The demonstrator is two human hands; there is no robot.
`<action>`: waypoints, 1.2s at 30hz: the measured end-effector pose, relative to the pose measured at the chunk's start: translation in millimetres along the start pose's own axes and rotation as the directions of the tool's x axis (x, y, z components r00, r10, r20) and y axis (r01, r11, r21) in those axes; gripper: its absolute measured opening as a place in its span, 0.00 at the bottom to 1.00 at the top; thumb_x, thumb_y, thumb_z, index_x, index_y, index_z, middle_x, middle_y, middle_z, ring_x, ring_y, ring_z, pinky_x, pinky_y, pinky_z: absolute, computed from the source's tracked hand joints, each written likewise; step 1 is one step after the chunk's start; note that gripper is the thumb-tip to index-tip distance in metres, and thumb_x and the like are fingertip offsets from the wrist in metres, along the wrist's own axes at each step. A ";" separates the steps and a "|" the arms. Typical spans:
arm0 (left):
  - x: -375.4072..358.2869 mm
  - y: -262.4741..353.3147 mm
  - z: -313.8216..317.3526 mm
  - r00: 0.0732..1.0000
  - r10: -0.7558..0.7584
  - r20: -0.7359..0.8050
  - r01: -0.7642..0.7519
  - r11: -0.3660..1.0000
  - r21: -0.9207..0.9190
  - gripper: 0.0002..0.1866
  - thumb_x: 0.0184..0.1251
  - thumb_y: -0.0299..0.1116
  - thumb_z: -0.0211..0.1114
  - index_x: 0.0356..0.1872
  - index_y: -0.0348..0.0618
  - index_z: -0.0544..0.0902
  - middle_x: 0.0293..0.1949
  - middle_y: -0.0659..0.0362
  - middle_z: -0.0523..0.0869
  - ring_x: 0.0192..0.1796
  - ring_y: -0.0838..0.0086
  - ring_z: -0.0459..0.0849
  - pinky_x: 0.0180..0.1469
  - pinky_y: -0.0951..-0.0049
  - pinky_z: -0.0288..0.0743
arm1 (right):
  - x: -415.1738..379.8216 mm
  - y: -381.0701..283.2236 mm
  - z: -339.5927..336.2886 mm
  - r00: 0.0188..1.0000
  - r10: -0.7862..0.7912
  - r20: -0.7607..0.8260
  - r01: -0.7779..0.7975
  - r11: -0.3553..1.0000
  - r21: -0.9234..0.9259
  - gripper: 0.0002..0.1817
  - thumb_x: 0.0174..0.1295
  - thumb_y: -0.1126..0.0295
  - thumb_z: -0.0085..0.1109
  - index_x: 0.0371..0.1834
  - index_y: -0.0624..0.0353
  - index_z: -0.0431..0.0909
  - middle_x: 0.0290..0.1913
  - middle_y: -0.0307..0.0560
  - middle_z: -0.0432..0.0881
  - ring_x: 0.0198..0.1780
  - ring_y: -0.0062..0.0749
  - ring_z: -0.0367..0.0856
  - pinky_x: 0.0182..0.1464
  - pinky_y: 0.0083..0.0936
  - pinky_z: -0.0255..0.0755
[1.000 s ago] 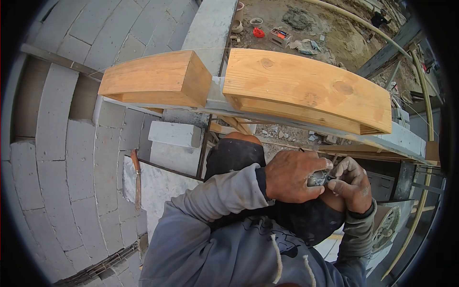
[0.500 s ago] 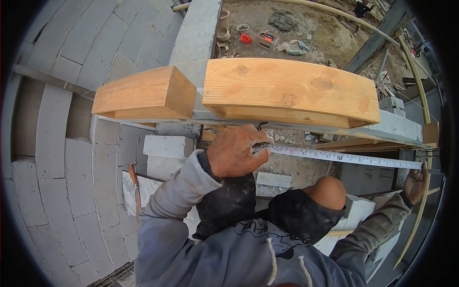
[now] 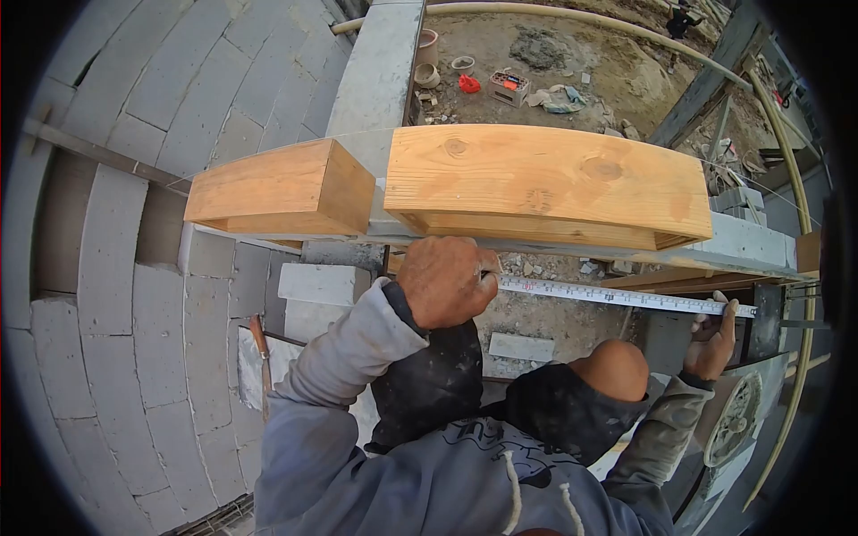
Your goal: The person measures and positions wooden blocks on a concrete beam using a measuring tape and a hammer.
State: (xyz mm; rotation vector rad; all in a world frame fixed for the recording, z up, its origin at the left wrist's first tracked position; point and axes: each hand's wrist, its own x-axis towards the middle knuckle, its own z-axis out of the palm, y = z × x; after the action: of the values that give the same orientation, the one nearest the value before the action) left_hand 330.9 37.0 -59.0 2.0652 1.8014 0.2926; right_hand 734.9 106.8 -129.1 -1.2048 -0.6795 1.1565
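Observation:
My left hand [image 3: 445,282] is closed round the near end of a measuring tape, just below the wooden boxes. The white tape blade [image 3: 599,294] stretches to the right, slightly downward. Near its far end, my right hand [image 3: 712,338] touches the blade from below with raised fingers; its exact hold is unclear. A large wooden box [image 3: 550,179] rests on the wall top above the tape. The smaller wooden box [image 3: 277,185] stands to its left, with a gap between them. A thin string runs behind the boxes.
Grey block walling [image 3: 161,304] fills the left. A trowel [image 3: 260,344] lies beside my left forearm. Loose blocks [image 3: 323,282] are near my knees. Beyond the wall are buckets, a crate [image 3: 508,87] and a pole [image 3: 581,24]. A person [image 3: 682,20] is far off at the upper right.
My right hand has moved left along the tape, away from its far end, which now shows beyond my fingers. The view has shifted slightly, and a round mortar-covered container shows at the lower right.

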 end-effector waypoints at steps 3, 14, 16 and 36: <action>-1.7 -1.5 -5.6 0.997 -0.074 0.002 0.074 0.996 0.043 0.10 0.52 0.37 0.61 0.30 0.42 0.84 0.27 0.50 0.83 0.31 0.55 0.82 0.34 0.58 0.75 | -17.8 5.6 22.0 0.995 0.050 0.087 -0.045 0.997 -0.057 0.18 0.69 0.57 0.48 0.41 0.65 0.74 0.28 0.42 0.77 0.24 0.22 0.74 0.22 0.16 0.67; -6.6 -8.4 -8.4 0.998 -0.055 0.003 0.056 0.998 -0.035 0.09 0.54 0.35 0.63 0.29 0.39 0.83 0.27 0.48 0.82 0.31 0.54 0.81 0.33 0.63 0.72 | 99.8 6.5 -70.5 0.935 0.044 -0.352 -0.049 0.999 -0.005 0.09 0.62 0.63 0.54 0.30 0.56 0.75 0.19 0.37 0.71 0.16 0.23 0.68 0.17 0.21 0.60; -9.6 -14.6 -3.4 0.999 -0.048 -0.004 0.047 0.995 -0.090 0.10 0.55 0.34 0.63 0.28 0.37 0.82 0.25 0.48 0.80 0.30 0.55 0.80 0.33 0.64 0.71 | 120.7 0.2 -100.5 0.905 0.098 -0.413 -0.086 0.995 0.048 0.09 0.63 0.64 0.54 0.28 0.56 0.74 0.19 0.36 0.71 0.16 0.22 0.68 0.16 0.21 0.61; 43.9 76.5 50.1 0.997 0.071 -0.015 -0.071 0.997 -0.005 0.11 0.55 0.35 0.63 0.29 0.36 0.84 0.24 0.48 0.82 0.28 0.59 0.82 0.33 0.67 0.73 | 36.7 30.5 -74.9 0.978 0.036 -0.204 -0.013 0.994 0.112 0.12 0.64 0.62 0.52 0.27 0.57 0.73 0.20 0.37 0.75 0.16 0.18 0.71 0.16 0.15 0.63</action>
State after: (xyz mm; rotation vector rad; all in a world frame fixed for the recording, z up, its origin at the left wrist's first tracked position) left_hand 426.8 64.8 -76.6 2.1312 1.7361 0.3326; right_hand 803.9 112.9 -184.6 -1.2212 -0.4398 1.0577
